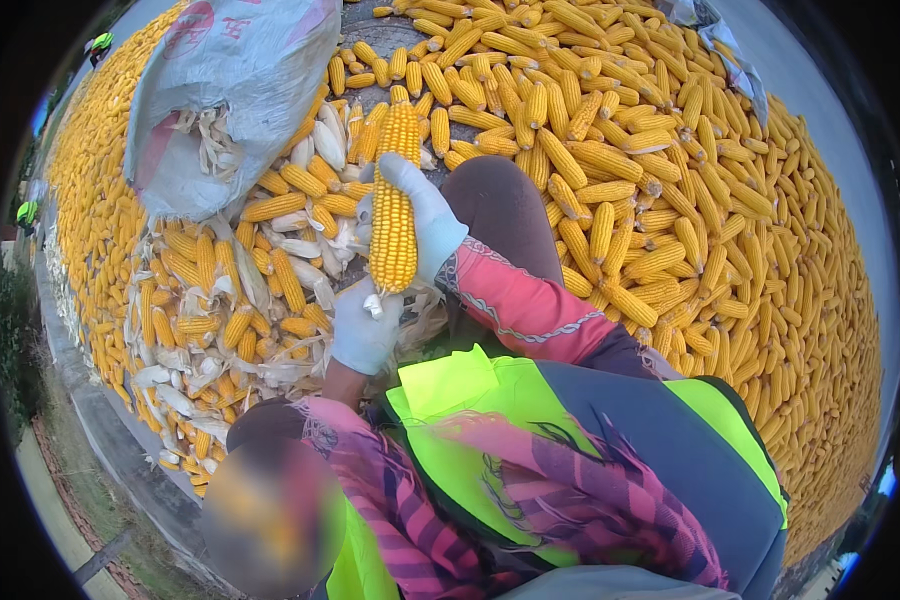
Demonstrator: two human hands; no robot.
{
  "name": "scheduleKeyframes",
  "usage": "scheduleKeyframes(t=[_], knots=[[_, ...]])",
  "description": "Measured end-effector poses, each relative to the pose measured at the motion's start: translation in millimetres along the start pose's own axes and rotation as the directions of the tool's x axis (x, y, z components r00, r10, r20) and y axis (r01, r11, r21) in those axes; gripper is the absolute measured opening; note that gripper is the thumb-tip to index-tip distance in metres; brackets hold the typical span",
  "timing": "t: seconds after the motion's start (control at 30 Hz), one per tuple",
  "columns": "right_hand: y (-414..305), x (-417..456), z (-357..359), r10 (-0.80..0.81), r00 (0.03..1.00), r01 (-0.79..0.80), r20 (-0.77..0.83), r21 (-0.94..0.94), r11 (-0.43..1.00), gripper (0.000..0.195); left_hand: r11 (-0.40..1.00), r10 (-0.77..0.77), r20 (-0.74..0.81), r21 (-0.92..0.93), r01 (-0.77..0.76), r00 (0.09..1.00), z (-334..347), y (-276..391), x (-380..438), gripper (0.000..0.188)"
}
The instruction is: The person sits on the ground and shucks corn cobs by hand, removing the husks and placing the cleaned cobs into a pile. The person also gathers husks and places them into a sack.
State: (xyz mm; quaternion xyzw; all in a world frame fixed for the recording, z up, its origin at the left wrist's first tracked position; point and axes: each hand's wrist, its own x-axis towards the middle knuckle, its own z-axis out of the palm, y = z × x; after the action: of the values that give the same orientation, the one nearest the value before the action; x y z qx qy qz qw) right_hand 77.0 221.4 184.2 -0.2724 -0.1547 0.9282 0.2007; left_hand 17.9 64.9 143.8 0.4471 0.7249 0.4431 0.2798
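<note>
A husked yellow ear of corn is held upright in the picture, with a pale stub at its lower end. My right hand, in a whitish glove, wraps round its middle, thumb on the near side and fingertips showing past the left edge. Closed at the stub end is my left hand, also gloved; its fingertips are partly hidden. Loose husks lie beneath and beside the hands. To the left, ears with and without husks are mixed together.
A whitish woven sack with husks at its mouth lies at the upper left. A large spread of bare ears covers the right. My knee is beside the right hand. Two people in bright vests are far off left.
</note>
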Motion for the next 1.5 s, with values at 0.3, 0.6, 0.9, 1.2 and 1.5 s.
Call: scheduleKeyframes(t=[0.3, 0.6, 0.9, 1.2, 1.5], knots=[[-105, -31, -28, -0.094, 0.967, 0.234, 0.235, -0.685, 0.69, 0.05, 0.851, 0.41, 0.538, 0.064, -0.521, 0.736, 2, 58, 48, 0.015], [-286, -59, -300, -0.271, 0.577, -0.553, -0.77, -0.125, -0.824, 0.06, 0.985, -0.156, -0.312, -0.116, 0.125, 0.937, -70, -46, 32, 0.02], [-323, 59, -336, -0.538, 0.761, -0.617, -0.362, -0.146, -0.774, 0.071, 0.596, -0.762, -0.141, -0.535, 0.599, 0.633, -56, -129, -12, 0.015], [-358, 122, -347, -0.6, 0.792, -0.081, -0.116, -0.993, 0.086, 0.047, 0.671, -0.717, -0.272, -0.522, 0.527, 0.642, -33, -124, -19, 0.023], [-111, 123, -13, -0.003, 0.968, 0.152, 0.25, -0.578, 0.802, 0.031, 0.758, -0.419, -0.408, -0.649, 0.065, 0.811, -35, -38, 57, 0.032]])
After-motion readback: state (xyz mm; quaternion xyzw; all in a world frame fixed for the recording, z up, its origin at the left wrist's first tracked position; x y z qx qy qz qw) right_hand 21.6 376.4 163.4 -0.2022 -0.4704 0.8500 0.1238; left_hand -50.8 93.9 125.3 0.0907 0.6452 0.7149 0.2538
